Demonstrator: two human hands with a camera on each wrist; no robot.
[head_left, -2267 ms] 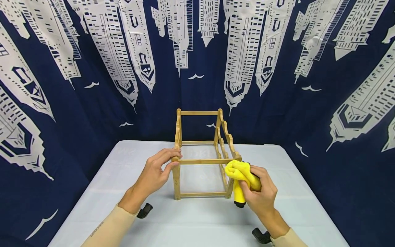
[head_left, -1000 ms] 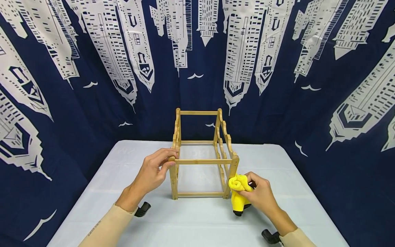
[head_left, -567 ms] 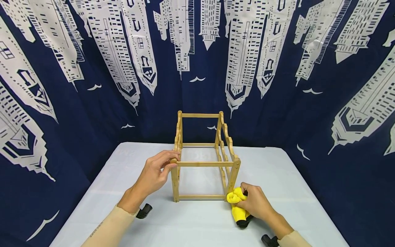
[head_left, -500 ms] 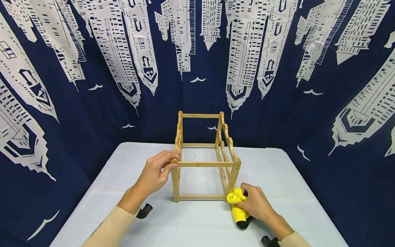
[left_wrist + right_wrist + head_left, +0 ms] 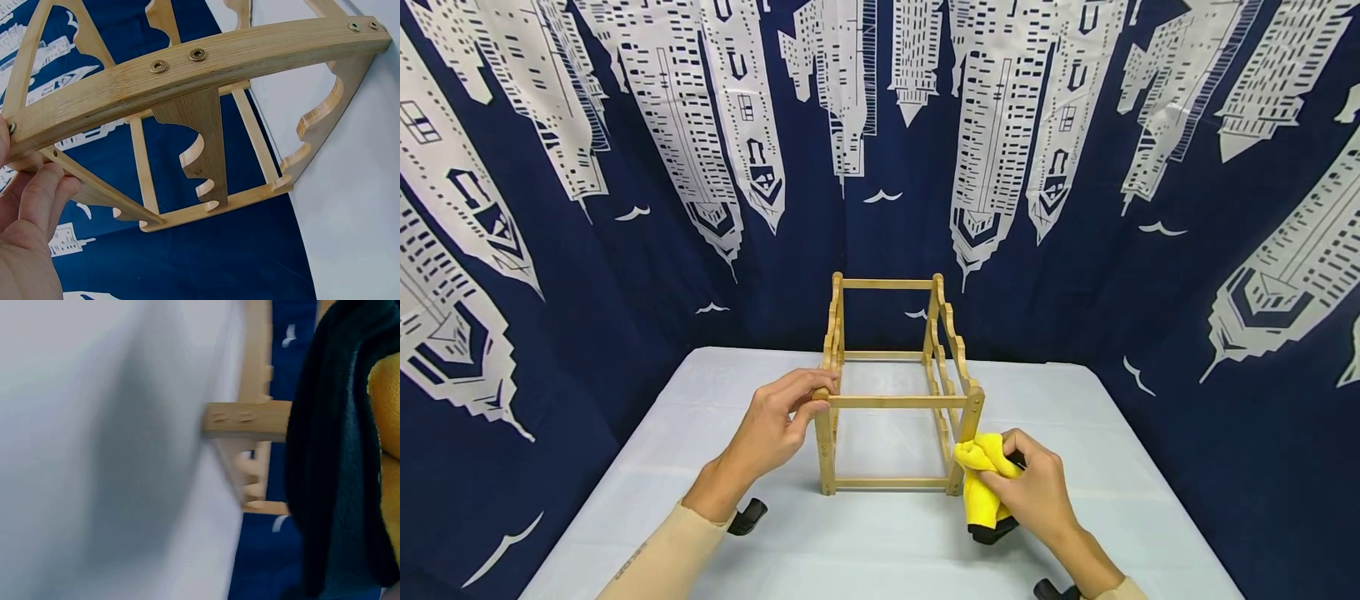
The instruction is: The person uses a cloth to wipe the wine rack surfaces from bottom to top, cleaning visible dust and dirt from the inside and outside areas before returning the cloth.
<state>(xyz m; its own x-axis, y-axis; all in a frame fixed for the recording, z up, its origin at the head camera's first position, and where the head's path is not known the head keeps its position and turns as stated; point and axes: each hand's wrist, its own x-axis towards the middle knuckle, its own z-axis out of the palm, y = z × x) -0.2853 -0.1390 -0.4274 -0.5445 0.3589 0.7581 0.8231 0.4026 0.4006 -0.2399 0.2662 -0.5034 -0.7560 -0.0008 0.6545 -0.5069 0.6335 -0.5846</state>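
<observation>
Hands grip rack (image 5: 895, 400), yellow cloth (image 5: 981, 479).

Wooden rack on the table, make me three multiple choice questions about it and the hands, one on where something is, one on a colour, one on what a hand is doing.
1. Where is the cloth against the wooden rack?
A. its near right post
B. its far top rail
C. lying inside it

2. What colour is the cloth's main side?
A. red
B. yellow
C. white

3. What is the left hand doing?
A. lying flat on the table
B. raised in the air
C. gripping the rack's near left top corner

Answers: 1 A, the right hand presses the cloth to the lower part of that post. 2 B, it shows bright yellow, with a dark edge at the bottom. 3 C, fingers and thumb close on the corner in the head and left wrist views.
</observation>
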